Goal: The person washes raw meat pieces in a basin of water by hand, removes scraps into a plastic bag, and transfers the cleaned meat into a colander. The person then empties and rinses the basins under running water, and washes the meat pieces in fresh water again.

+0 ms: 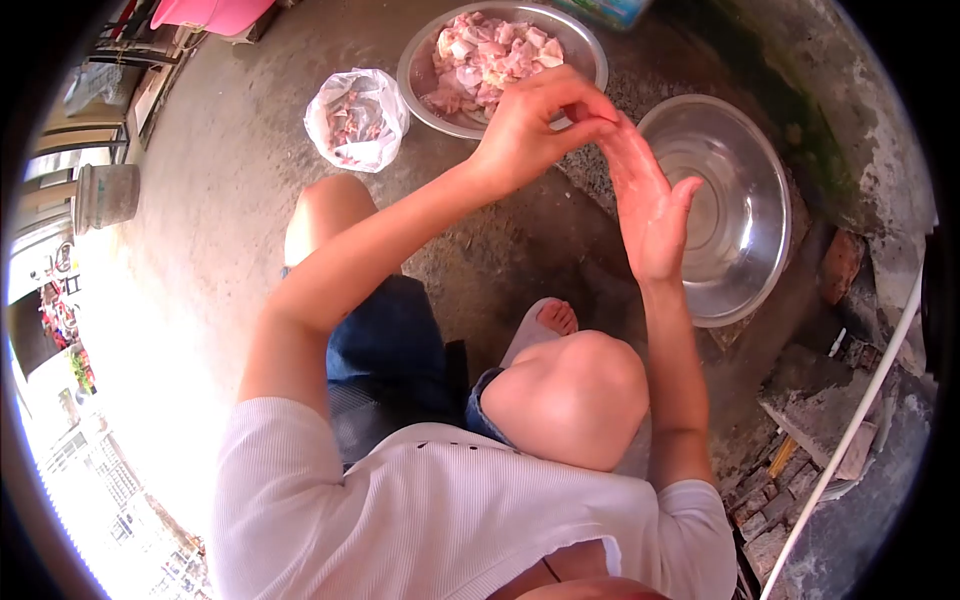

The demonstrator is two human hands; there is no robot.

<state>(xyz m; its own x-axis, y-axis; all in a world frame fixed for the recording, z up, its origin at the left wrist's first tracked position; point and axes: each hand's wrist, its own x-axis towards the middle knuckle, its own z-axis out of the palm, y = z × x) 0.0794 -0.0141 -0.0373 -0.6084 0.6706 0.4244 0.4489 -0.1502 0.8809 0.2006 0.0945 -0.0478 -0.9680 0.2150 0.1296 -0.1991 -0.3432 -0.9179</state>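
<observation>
My left hand (543, 122) reaches over the near rim of a metal bowl (412, 85) that holds pieces of raw meat (490, 58). Its thumb and index finger are closed in a pinch at the fingertips of my right hand (645, 205); whatever is between them, if anything, is too small to make out. My right hand is open, fingers stretched out, thumb apart, and its skin looks wet. Under and beside it on the right stands a second, larger metal basin (745, 215) with what looks like clear liquid in it.
A white plastic bag (385, 128) with small meat scraps lies open on the concrete floor (235, 130). A pink tub (210, 12) is at the top left, a grey bucket (108, 196) at the left. Bricks (785, 505) and a pale pipe (850, 440) line the right side.
</observation>
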